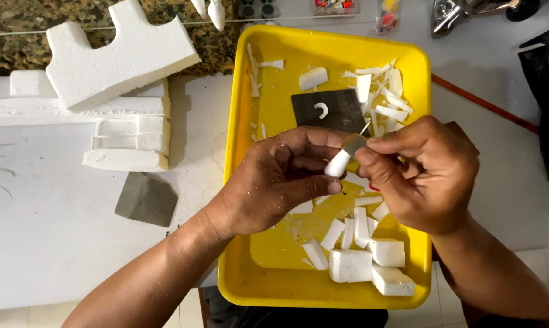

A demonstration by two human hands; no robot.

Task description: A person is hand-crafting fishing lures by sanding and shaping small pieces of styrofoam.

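Observation:
Over a yellow tray (241,182), my left hand (274,182) pinches a small rounded white foam piece (337,164) between thumb and fingers. My right hand (423,173) holds a thin blade with a grey piece (354,142) against the top of that foam piece. Both hands hover above the tray's middle. White foam blocks (371,264) and flat offcuts (347,231) lie in the tray's near part. More thin shavings (384,97) are scattered at its far right. A dark sandpaper sheet (326,106) with a curled shaving lies in the far half.
Large white foam slabs (119,58) are stacked at the left on a white surface. A grey sandpaper square (145,198) lies beside the tray. Small containers (335,6) and a metal tool (450,15) stand at the far edge. A black bag (545,91) is at the right.

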